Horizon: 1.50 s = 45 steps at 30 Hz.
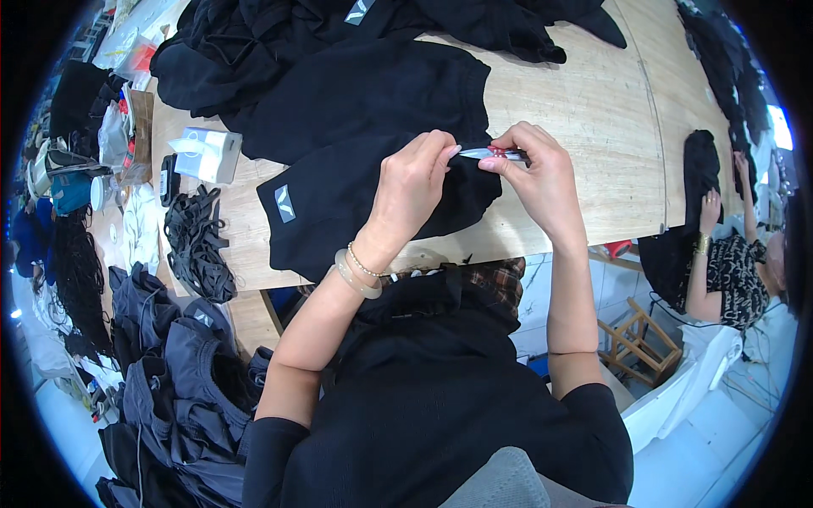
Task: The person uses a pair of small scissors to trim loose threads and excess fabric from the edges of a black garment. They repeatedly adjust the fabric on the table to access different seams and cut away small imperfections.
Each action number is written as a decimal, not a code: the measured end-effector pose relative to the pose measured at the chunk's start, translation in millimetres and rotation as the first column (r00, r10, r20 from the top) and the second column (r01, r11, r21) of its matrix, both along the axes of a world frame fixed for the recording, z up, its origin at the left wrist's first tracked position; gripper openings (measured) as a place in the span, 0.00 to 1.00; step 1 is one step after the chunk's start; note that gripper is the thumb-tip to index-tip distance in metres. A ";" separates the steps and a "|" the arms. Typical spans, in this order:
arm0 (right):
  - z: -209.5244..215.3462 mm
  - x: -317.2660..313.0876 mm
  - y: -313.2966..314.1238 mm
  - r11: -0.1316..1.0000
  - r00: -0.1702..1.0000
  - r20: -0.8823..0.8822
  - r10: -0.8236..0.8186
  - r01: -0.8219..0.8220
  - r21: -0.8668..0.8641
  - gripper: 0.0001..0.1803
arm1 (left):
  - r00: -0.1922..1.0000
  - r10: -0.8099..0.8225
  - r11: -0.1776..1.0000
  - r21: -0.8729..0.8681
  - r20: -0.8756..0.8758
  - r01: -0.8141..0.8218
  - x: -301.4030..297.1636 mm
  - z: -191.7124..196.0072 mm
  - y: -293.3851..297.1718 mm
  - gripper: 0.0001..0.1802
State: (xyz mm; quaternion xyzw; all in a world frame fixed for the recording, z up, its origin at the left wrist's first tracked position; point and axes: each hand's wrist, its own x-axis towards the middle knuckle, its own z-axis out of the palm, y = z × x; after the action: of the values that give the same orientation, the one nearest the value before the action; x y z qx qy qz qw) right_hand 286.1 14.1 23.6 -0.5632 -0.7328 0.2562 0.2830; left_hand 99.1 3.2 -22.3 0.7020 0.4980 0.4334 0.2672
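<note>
A: How much has been done here?

B: The black garment [339,207] has been spread out on the desk [584,93], and a patch [284,203] has been put on near its left end. It seems that the work is only partway through, since both hands are kept busy just above the cloth.

A: And what is left?

B: That cannot be told for sure. No cut can be seen being made. More black clothes [246,25] are piled at the far side of the desk, and dark grey clothes [182,381] are heaped low on the left. Whether those are finished is not shown.

A: What is held?

B: A small pointed tool [476,153] is held by the right hand [538,161], with the fingers and thumb closed around its back part. The fingertips of the left hand [412,173] are pinched together, right by the tip of the tool. If a thin thread is held there, it is too small to be seen.

A: How does the garment look?

B: It is plain, dark and soft, with a few folds. The patch is pale grey, with a dark mark on it. Part of the cloth is hidden under the left hand.
</note>
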 end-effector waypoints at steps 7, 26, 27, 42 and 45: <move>3.6 -4.4 1.4 0.999 0.996 0.081 0.029 -0.031 0.016 0.16 | 1.000 -0.003 1.000 0.024 0.005 0.002 -0.1 -1.8 0.0 0.03; -108.6 -47.9 21.1 0.821 0.448 -0.859 -0.246 -0.375 -0.431 0.10 | 0.906 0.283 0.875 -0.473 0.316 -0.108 -86.5 -41.0 -67.9 0.09; -106.7 -46.1 21.4 0.825 0.424 -0.873 -0.241 -0.384 -0.415 0.10 | 0.950 0.282 0.883 -0.424 0.133 -0.203 -92.7 -46.0 -72.5 0.07; -108.6 -44.0 22.5 0.816 0.430 -0.868 -0.247 -0.392 -0.426 0.12 | 0.862 0.164 0.986 0.096 -0.480 -0.134 -71.3 -64.0 -81.2 0.09; -109.5 -43.4 22.7 0.817 0.431 -0.869 -0.242 -0.393 -0.422 0.12 | 0.891 0.182 0.982 0.118 -0.417 -0.146 -69.9 -68.3 -74.0 0.07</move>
State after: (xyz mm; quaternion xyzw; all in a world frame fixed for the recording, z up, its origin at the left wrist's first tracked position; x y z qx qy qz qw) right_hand 242.7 36.8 -85.9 -0.3592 -0.3798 0.7344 0.4330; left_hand 29.2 -70.8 -90.6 0.7455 0.5832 0.3112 0.0853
